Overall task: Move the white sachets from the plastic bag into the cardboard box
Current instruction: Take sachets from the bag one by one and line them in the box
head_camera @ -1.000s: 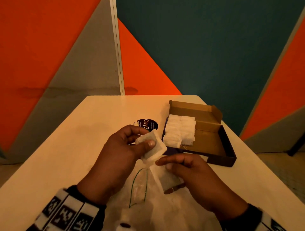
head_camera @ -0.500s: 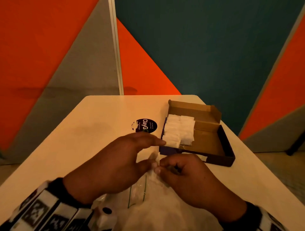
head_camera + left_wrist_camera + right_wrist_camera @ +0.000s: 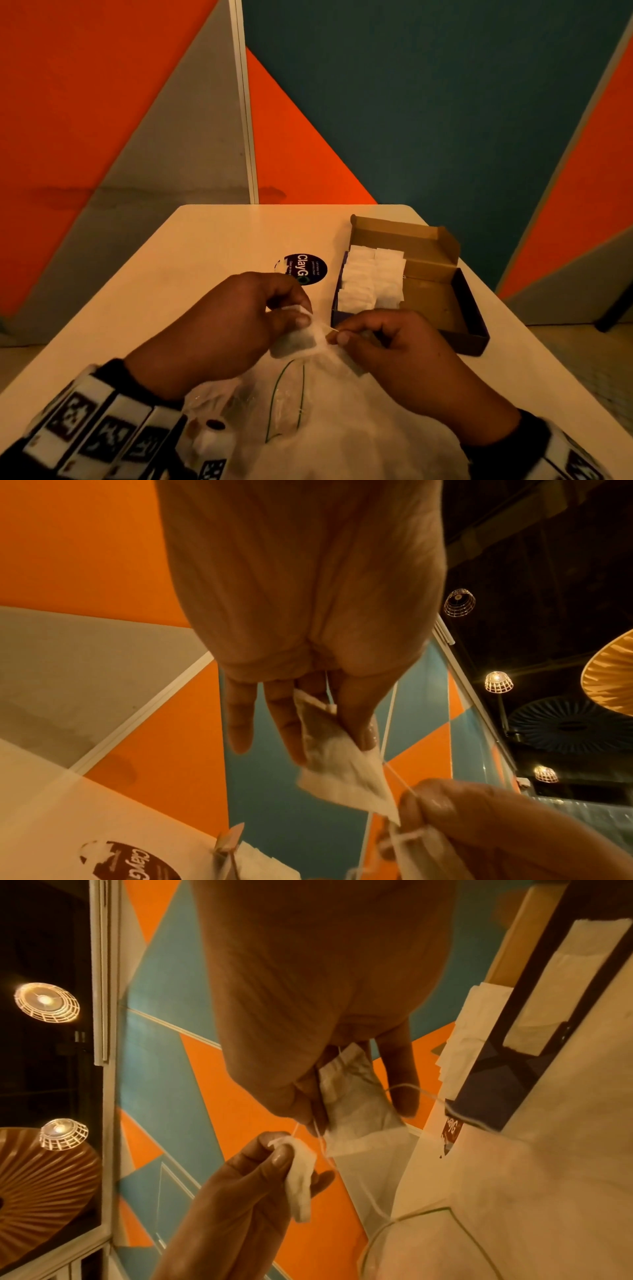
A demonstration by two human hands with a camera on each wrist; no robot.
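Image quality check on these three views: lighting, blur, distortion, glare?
Head view: dim, warm orange cast, wide-angle bend at the table edges, plastic bag washed out and soft. Left wrist view: strong fisheye, left hand fills the frame, ceiling lamps glare. Right wrist view: same cast, lamps flare at left, sachet fairly sharp.

L hand (image 3: 219,329) is lifting back off the plastic bag (image 3: 342,428) w/ a white sachet (image 3: 296,341) pinched again, after dipping low 0.5 s ago. R hand (image 3: 394,346) is now pinching a second sachet (image 3: 356,1099), strings showing btwn both.
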